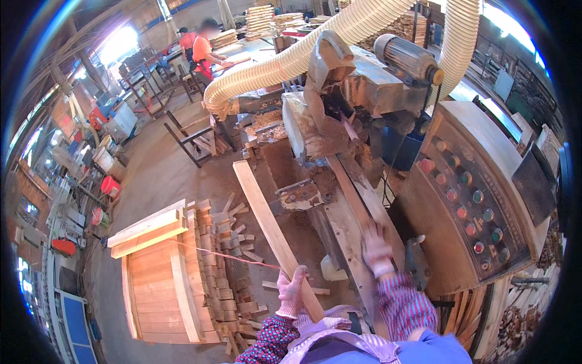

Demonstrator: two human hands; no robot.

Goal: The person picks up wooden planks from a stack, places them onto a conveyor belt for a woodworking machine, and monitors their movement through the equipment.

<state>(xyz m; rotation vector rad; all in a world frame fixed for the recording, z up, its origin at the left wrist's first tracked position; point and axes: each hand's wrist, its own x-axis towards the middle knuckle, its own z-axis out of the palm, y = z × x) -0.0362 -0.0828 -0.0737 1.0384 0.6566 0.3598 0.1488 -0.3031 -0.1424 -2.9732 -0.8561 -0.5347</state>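
Blue garment (424,350), below the right hand (377,250), which is gloved, fingers extended, laid on a brown board (349,191) along the machine bed (342,233). Left hand (292,291), gloved, closed around a pale plank (265,215) extending ahead. Control panel (451,233), right of both: markings too small to read.

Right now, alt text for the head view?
A gloved left hand holds a long board while the gloved right hand lies over a wood strip on a woodworking machine. A panel with coloured buttons stands at picture right, stacked boards at left.
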